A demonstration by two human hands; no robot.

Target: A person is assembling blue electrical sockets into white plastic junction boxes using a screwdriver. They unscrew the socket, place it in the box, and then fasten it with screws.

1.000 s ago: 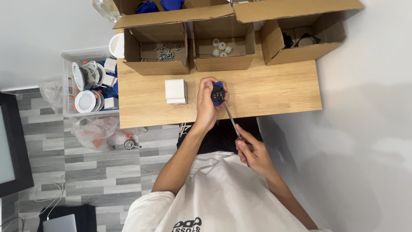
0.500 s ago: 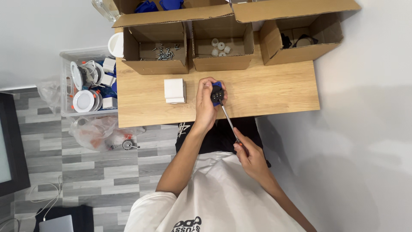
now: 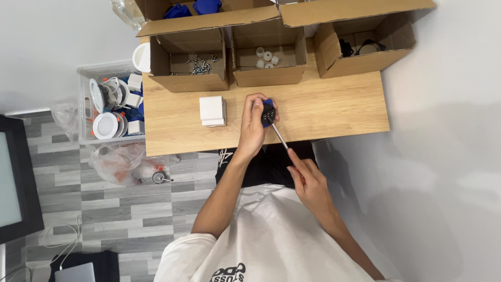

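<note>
Grey plank flooring fills the left and lower left of the frame, white wall the right side, and a wooden table (image 3: pixel 334 112) sits in the upper middle.

At the far left edge a dark screen (image 3: pixel 13 177) leans into view. Right of it, against the table's left end, stands a clear bin (image 3: pixel 86 112) holding round white lamp fittings and small white boxes. Below the bin a crumpled plastic bag (image 3: pixel 117 162) with orange bits inside lies on the floor.

Along the table's top edge stand three open cardboard boxes. The left box (image 3: pixel 188 81) holds a scatter of small metal screws. The middle box (image 3: pixel 269 75) holds a few small white round parts. The right box (image 3: pixel 360 62) holds dark parts and a round disc; its flap is spread wide. Above the left box, at the top edge, blue pieces show in a fourth carton.

In front of the left box lies a plain white square pack (image 3: pixel 212 110), flat on the wood, no label showing.

Just right of it, the left hand (image 3: pixel 254 125) is clenched around a small blue-and-black part (image 3: pixel 268 112), held over the table's middle. A screwdriver (image 3: pixel 279 136) with a thin metal shaft meets that part. The right hand (image 3: pixel 309 180), below the table's near edge, grips its lower end, fingers closed about the handle, which is hidden.
</note>
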